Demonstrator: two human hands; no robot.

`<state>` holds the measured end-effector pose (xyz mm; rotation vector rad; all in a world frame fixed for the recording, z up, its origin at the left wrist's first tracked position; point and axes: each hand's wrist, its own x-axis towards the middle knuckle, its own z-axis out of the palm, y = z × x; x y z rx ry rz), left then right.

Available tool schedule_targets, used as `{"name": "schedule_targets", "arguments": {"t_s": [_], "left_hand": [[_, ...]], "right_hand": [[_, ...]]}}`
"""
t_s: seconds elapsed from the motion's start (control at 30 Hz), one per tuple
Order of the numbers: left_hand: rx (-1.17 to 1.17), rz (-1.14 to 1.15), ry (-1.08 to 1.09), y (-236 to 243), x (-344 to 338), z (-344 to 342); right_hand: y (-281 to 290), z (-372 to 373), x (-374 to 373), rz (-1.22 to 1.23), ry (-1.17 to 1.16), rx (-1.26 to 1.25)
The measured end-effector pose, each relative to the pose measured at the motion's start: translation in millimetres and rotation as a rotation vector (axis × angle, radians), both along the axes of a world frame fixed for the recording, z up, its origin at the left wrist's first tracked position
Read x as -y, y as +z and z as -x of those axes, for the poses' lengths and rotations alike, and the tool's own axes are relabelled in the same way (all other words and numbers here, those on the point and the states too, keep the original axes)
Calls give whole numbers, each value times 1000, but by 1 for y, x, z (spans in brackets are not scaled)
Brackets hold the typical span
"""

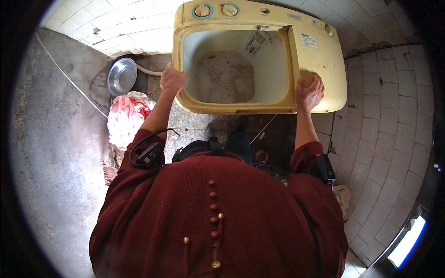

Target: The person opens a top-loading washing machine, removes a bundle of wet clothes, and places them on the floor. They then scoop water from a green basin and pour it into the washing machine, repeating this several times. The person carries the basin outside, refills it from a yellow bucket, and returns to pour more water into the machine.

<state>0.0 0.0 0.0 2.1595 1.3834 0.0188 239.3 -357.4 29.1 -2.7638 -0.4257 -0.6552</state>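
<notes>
Where the white tiled wall [382, 116] rises from the grey concrete floor [60, 139], a yellowed twin-tub washing machine [236, 108] stands directly in front of a person in a dark red buttoned sweater [259, 208]. Its plastic casing has aged to a deep cream, with brownish grime along the rim and front lip. The wash tub [273, 60], on the left, is uncovered; its pale walls surround what looks like murky grey-brown water [222, 76] flecked with foam. A flat yellowed lid [327, 65] bearing a white label covers the right side. Left of the machine, pink-and-white cloth [125, 118] lies heaped, and a shiny metal basin [122, 76] sits just beyond it, near a pale hose [149, 72]. The left hand [173, 79] is closed around the machine's left rim, its fingers curled inward over the edge. The right hand [309, 92] rests on the lid near its front, half open with fingers loosely bent, grasping nothing. Smallest are the whitish dials [202, 10], ringed in blue, on the control panel [278, 18].
</notes>
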Motion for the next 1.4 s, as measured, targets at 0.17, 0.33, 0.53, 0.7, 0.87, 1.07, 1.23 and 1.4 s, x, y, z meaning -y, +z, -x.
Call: {"name": "schedule_targets", "arguments": {"t_s": [0.17,0.33,0.53,0.7,0.87,1.07,1.23,1.4], "left_hand": [[-54,49,-24,6,-1,0],[-46,42,-22,5,-1,0],[-24,2,-8,0,-1,-1],[0,7,-25,1,0,1],[-33,41,-22,4,0,0],[-44,56,-35,5,-1,0],[-7,43,-34,0,-2,1],[-2,5,-41,-6,-4,2]], "right_hand": [[0,1,0,-7,11,30],[-1,0,0,-24,22,49],[0,-1,0,-22,0,13],[-1,-1,0,-38,6,10],[-1,-1,0,-31,-4,9],[-1,-1,-1,-20,-19,-13],[2,2,-2,-36,-11,-8],[4,4,-4,-31,-15,-5]]}}
